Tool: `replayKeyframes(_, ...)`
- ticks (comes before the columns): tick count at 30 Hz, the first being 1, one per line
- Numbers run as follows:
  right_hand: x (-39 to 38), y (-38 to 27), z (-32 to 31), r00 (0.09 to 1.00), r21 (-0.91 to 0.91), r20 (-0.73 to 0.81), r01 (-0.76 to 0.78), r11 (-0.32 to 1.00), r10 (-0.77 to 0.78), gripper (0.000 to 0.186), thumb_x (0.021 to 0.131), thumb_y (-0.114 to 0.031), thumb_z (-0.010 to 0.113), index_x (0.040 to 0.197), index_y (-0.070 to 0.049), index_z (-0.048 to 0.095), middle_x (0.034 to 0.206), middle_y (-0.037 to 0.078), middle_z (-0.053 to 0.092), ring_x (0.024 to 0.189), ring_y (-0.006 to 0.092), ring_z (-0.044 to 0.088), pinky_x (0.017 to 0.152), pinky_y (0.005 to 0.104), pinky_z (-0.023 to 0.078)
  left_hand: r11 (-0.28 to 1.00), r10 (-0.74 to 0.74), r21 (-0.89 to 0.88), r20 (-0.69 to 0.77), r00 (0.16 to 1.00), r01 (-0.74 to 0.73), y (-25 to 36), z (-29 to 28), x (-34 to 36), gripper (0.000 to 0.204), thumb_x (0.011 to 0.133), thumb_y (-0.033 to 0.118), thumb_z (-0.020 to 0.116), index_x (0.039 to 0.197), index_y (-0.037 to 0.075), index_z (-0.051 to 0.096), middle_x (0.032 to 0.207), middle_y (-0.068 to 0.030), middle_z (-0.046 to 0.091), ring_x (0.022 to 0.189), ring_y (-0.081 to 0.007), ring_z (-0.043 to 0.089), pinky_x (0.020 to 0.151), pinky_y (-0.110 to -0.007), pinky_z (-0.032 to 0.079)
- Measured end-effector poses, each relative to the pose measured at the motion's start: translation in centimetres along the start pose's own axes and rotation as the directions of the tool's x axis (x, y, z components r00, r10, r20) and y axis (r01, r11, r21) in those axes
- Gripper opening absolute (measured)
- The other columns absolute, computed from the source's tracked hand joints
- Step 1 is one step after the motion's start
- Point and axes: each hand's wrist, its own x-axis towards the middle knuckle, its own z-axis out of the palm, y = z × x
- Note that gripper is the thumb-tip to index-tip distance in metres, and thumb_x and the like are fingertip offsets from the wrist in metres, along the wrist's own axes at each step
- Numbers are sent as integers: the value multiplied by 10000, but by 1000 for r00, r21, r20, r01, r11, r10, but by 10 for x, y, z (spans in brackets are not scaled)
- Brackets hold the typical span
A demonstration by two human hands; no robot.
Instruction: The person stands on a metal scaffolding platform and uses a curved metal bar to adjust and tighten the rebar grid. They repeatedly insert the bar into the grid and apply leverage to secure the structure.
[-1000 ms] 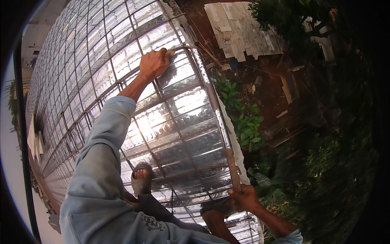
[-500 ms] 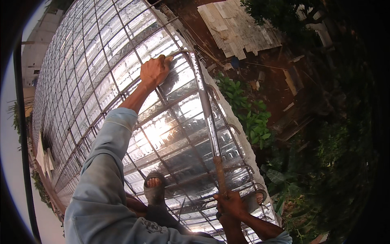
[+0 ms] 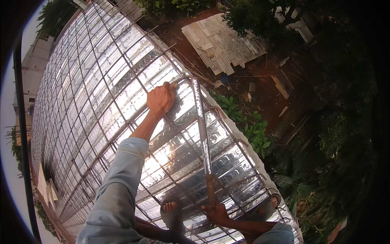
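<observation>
My left hand [image 3: 161, 99] is closed round a steel reinforcing bar of the mesh, its thumb beside a bent bar end [image 3: 183, 77]. The top of a long metal pipe [image 3: 203, 126] meets that bent bar near the slab edge; whether it is slipped over the end is hard to tell. Around the pipe's rusty lower part [image 3: 210, 188], my right hand [image 3: 217, 214] is closed, between my two sandalled feet. The pipe slants over the mesh and the shiny corrugated metal decking [image 3: 183, 175].
A grid of rebar [image 3: 87, 81] spreads left over the decking. Several hooked bar ends [image 3: 239, 142] line the rough concrete edge [image 3: 254, 156]. Beyond the drop lie green plants [image 3: 256, 134], reddish ground and a corrugated roof [image 3: 227, 42]. A sandalled foot [image 3: 170, 211] stands on the mesh.
My right hand and the pipe's lower end have swung inward, away from the slab edge and my right foot. My left hand keeps its grip on the bar. The whole view has shifted.
</observation>
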Motion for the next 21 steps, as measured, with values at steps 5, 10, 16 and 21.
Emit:
replayKeyframes(5, -29, -60, -118, 967, -92, 81, -232, 968, 240, 428, 891, -412, 816, 788, -25, 665, 612, 54, 636, 541, 145, 641, 502, 311, 511, 994, 41, -102, -49, 998, -46, 0, -1, -2, 538, 1078, 474, 410, 976, 18, 676, 743, -228, 716, 707, -398, 726, 650, -519, 566)
replayKeyframes(10, -34, -99, -137, 927, -122, 42, -365, 923, 372, 480, 896, -451, 784, 802, 8, 682, 673, 87, 680, 617, 186, 686, 558, 348, 535, 989, 61, -125, -96, 993, -73, -13, -1, -4, 543, 1076, 497, 398, 1005, 34, 672, 791, -221, 730, 737, -405, 727, 666, -518, 564)
replayKeyframes(16, -102, -116, -215, 877, -785, -452, -304, 540, -163, 519, 855, -511, 757, 821, 3, 701, 754, 235, 711, 764, 404, 732, 724, 516, 568, 999, 27, -43, -101, 994, -31, -8, 0, -5, 519, 1072, 508, 390, 1019, 74, 670, 797, -220, 728, 748, -432, 716, 672, -538, 556)
replayKeyframes(21, -236, -68, -296, 830, -751, -545, -420, 509, -118, 470, 828, -453, 801, 811, -1, 675, 724, 225, 704, 710, 397, 719, 684, 487, 560, 1000, 17, -2, -88, 996, -17, 14, 3, -5, 517, 1068, 513, 387, 1012, 85, 671, 791, -228, 722, 751, -438, 714, 673, -542, 553)
